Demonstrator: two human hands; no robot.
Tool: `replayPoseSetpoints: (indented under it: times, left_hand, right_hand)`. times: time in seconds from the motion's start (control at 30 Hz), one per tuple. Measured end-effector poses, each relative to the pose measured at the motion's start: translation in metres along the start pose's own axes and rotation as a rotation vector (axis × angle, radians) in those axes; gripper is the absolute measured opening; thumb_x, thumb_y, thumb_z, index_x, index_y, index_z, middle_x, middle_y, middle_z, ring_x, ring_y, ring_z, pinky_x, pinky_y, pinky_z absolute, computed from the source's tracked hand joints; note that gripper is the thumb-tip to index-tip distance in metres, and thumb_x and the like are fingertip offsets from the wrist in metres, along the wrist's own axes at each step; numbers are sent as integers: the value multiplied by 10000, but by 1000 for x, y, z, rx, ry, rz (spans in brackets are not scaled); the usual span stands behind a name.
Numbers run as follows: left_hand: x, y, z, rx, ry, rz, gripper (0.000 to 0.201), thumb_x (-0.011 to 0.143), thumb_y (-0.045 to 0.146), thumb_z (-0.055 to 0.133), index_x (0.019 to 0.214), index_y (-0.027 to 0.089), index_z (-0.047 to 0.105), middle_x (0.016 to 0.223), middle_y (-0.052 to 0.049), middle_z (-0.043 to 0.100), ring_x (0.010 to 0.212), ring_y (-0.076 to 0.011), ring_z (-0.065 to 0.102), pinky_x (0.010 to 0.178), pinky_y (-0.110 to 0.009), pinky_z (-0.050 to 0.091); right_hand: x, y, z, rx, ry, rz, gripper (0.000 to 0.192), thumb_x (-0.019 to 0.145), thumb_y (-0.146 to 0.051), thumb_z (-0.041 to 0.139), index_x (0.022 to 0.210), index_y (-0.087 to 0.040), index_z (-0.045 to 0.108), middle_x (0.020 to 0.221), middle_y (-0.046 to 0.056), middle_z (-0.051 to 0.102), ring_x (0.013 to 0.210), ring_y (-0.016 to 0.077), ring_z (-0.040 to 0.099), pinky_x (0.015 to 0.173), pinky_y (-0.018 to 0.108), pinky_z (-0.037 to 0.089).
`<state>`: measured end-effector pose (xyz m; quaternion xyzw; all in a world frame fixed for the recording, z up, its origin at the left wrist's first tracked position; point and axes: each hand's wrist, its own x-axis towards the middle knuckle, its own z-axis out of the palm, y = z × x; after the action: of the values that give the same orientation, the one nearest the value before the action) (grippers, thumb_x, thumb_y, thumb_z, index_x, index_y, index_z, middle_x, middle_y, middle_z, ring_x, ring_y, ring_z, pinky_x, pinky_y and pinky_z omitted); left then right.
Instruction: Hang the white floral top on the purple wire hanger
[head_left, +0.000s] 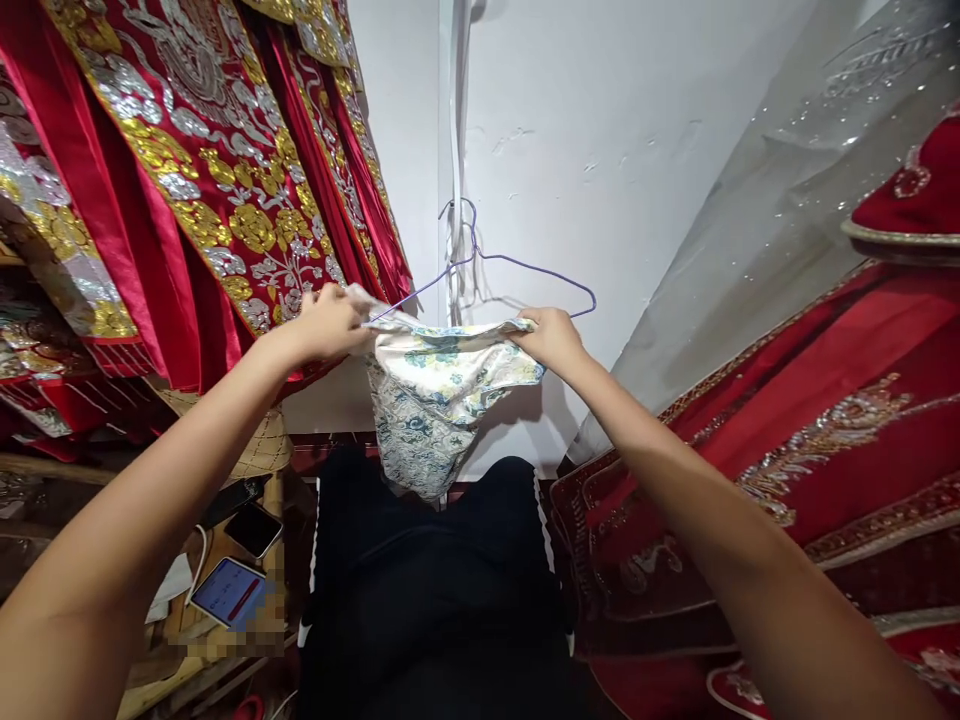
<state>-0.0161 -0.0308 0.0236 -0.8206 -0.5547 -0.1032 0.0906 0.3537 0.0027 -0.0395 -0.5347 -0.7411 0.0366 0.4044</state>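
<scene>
The floral garment is held up before the white wall, pinched at its top edge by the left hand and right hand. The wire hanger may slip free if either pinch loosens.

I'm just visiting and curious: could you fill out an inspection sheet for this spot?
Surface: wooden shelf, low left.
Job's things: floral cloth draped on a purple wire hanger.
Clutter: lit phone, dark phone.
Hands: left hand and right hand each grip the cloth's top edge.
Cables: white cable beside the phones.
Surroundings: red embroidered robes left, more right; white wall.
</scene>
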Motion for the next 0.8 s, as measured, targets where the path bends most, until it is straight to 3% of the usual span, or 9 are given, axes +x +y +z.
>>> replayPoseSetpoints:
  times: [0.1,0.2,0.3,0.37,0.47,0.53,0.6,0.7,0.8]
  left_hand:
    - [21,6,-13,-121,160,73,390,931,374,434,814,156,736,1287,-118,634,1309,-368,396,1150,-598,249]
    - [41,20,-11,-245,200,165,346,946,303,400,924,135,702,1197,-125,663,1164,-284,540,1091,-444,385]
    - [52,28,0,-325,269,142,316,922,249,466,1153,109,632,1133,-147,680,1020,-255,619,944,-365,477]
    - [53,26,6,-353,289,142,380,924,226,471,1273,113,574,1133,-146,689,1005,-252,635,912,-349,483]
    - [51,20,8,-340,283,184,356,954,228,426,1237,134,619,1161,-140,694,1029,-258,636,920,-343,475]
    - [51,18,6,-312,293,202,325,958,241,425,1161,138,657,1138,-137,695,1016,-263,631,916,-344,471]
    - [53,16,2,-271,302,208,299,957,245,424,1102,146,666,1077,-134,687,972,-261,622,896,-348,469]
    - [58,13,-4,-207,299,197,253,955,255,417,1013,162,645,1006,-126,656,929,-259,597,865,-355,459]
    - [62,7,-7,-194,309,129,218,953,279,418,954,172,608,955,-114,637,904,-257,582,839,-355,451]
  right_hand:
    - [-10,-15,13,67,-28,-19,175,727,-332,687,662,-169,699,597,28,631,618,183,561,568,280,328]
    - [-20,-34,25,205,-97,-58,132,725,-288,685,733,-165,731,671,37,690,666,195,611,601,275,375]
    - [-28,-43,21,282,-132,-84,150,747,-251,658,812,-159,757,782,62,737,711,206,641,633,285,422]
    - [-31,-38,10,298,-84,-63,299,765,-259,661,1028,-160,763,913,85,757,698,202,641,626,298,442]
    - [-28,-17,-18,278,131,21,680,746,-305,739,1394,-164,590,894,79,742,631,193,607,596,316,452]
    - [-20,-1,-38,255,229,67,684,703,-331,802,1340,-146,635,794,61,717,646,205,610,612,328,466]
    - [-6,9,-57,300,183,114,484,664,-366,841,1085,-141,757,741,57,703,659,216,622,608,331,473]
    - [14,13,-75,531,-43,214,347,612,-389,879,830,-146,762,696,59,703,613,218,627,564,333,480]
    - [20,7,-72,786,-295,335,344,654,-427,848,827,-146,747,749,108,741,664,265,682,631,394,544]
